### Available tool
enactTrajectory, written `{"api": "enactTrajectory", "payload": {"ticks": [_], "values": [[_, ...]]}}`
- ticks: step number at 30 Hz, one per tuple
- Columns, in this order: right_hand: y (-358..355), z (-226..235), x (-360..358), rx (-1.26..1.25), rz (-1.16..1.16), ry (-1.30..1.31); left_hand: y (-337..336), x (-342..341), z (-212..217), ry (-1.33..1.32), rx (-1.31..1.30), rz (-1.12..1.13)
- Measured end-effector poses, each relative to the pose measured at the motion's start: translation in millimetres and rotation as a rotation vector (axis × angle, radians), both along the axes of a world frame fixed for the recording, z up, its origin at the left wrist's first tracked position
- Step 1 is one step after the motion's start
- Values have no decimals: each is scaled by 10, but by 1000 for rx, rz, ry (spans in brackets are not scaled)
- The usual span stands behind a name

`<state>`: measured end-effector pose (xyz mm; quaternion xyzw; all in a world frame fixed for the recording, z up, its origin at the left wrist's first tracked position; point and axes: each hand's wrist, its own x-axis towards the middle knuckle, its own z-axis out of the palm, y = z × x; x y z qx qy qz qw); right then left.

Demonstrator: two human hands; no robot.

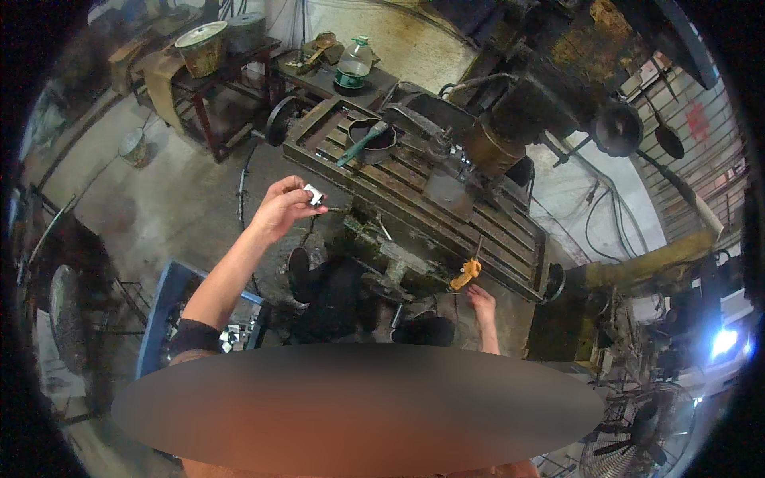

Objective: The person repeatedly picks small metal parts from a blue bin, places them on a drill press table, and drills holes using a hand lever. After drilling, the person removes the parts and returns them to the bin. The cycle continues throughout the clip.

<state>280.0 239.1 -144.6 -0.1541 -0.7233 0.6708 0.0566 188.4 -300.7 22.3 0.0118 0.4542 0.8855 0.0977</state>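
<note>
My left hand [280,209] pinches a small, shiny metal block [314,194] between thumb and fingers, raised off the near left side of a slotted machine table [343,119]. At the table's front edge, to the right, my right hand [481,306] reaches up with its fingers apart and nothing visible in them. Just beyond its fingertips is an orange-yellow handle-like piece [466,273]; whether they touch it I cannot tell. A brush with a green handle [362,145] leans across a dark round pan [386,135] on the table. The machine's head [494,147] hangs over the slots.
By my left forearm stands a blue crate [156,319] containing several shiny metal pieces [236,338]. Behind it, a bucket [201,48] and a clear jug [355,60] stand on low benches. A small pail [134,147] sits on the floor. A fan [641,434] is at lower right.
</note>
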Motion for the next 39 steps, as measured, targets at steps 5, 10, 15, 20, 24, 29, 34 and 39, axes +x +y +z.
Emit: {"api": "enactTrajectory", "payload": {"ticks": [5, 10, 15, 20, 24, 29, 34, 39], "values": [[-492, -149, -298, -224, 9, -37, 106, 24, 50, 18, -20, 6], [-742, 455, -245, 522, -8, 38, 78, 60, -15, -55, -212, 41], [-1223, 1365, 147, 605, 241, 344, 316, 155, 113, -256, -359, 81], [-1913, 1678, 490, 813, 698, 213, 605, 92, -227, -205, -222, -97], [-2058, 1565, 502, 981, 723, 178, 785, 70, -344, -166, -244, -138], [-2097, 1726, 530, 962, 803, 140, 733, -12, -527, -85, -467, -117], [-1967, 1959, 533, 1021, 810, 31, 726, 5, -542, -51, -524, -178], [-1594, 2079, 128, 1114, 614, -315, 834, 24, -452, -20, -472, -207]]}}
